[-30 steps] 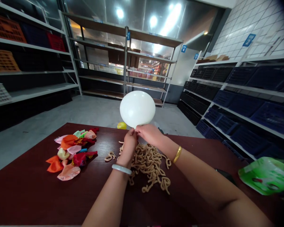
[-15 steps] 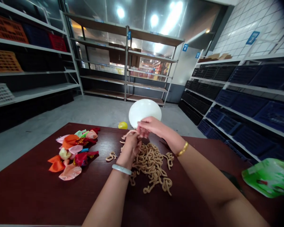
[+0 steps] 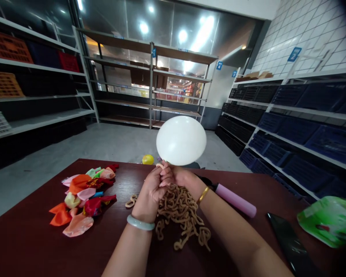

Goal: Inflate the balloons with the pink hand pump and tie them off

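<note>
An inflated white balloon point(image 3: 181, 140) stands above the far edge of the table, its neck down at my fingers. My left hand point(image 3: 155, 185) is closed at the neck, a short tan loop point(image 3: 160, 166) showing at its fingertips. Pressed against it, my right hand point(image 3: 178, 176) also has its fingers closed around the neck; the knot area itself is hidden. Below both hands lies a heap of tan, cord-like loops point(image 3: 180, 207), with a stray tan piece point(image 3: 131, 201) to the left.
Uninflated coloured balloons point(image 3: 83, 192) lie on the left of the dark table point(image 3: 25, 231). To the right are a pink tube-shaped pump point(image 3: 238, 201), a black phone-like slab point(image 3: 288, 240) and a green bag point(image 3: 328, 221). A yellow balloon point(image 3: 148, 159) shows beyond the edge; shelves with crates surround the floor.
My right hand has come down and in against my left at the balloon's neck. More of the white balloon shows above the hands. The view has tilted slightly, revealing the pink tube.
</note>
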`<move>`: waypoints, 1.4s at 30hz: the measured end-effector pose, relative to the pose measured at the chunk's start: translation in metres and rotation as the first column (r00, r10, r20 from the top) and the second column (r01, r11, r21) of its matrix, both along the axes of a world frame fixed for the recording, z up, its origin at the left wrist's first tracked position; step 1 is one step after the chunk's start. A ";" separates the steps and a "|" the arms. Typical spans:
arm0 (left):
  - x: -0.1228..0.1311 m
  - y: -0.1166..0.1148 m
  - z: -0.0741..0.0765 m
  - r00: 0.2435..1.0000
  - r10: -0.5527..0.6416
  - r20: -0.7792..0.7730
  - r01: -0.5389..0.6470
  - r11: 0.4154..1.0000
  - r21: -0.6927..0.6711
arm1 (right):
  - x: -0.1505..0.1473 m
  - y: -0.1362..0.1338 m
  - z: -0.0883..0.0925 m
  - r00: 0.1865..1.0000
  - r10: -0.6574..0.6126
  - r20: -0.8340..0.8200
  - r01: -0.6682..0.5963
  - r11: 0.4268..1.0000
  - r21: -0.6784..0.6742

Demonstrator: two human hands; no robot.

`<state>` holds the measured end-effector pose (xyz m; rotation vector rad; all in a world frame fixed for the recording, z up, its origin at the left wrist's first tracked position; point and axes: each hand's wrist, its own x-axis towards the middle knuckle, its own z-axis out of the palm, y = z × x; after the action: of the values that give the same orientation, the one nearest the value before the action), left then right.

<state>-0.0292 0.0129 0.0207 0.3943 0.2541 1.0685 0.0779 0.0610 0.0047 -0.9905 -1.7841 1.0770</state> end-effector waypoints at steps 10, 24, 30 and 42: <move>0.006 0.015 -0.022 0.719 0.483 -0.500 -0.411 0.876 0.255 | 0.037 -0.032 0.010 0.957 -0.267 -0.114 0.274 0.960 0.049; 0.039 -0.005 -0.037 0.158 0.843 -0.514 -0.226 0.538 0.812 | 0.056 -0.064 0.000 0.961 -0.277 -0.014 0.243 0.814 0.527; 0.042 -0.009 -0.034 0.103 0.853 -0.511 -0.121 0.521 0.845 | 0.064 -0.064 -0.005 0.929 -0.365 -0.060 0.356 0.839 0.411; 0.043 -0.010 -0.036 -0.209 0.925 -0.319 0.192 0.358 0.914 | 0.057 -0.068 -0.001 0.871 -0.491 -0.022 0.471 0.821 0.324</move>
<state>0.0138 0.0026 -0.0156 2.2253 1.4772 1.4868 0.1353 -0.0068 0.0036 -1.1923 -1.5642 0.4248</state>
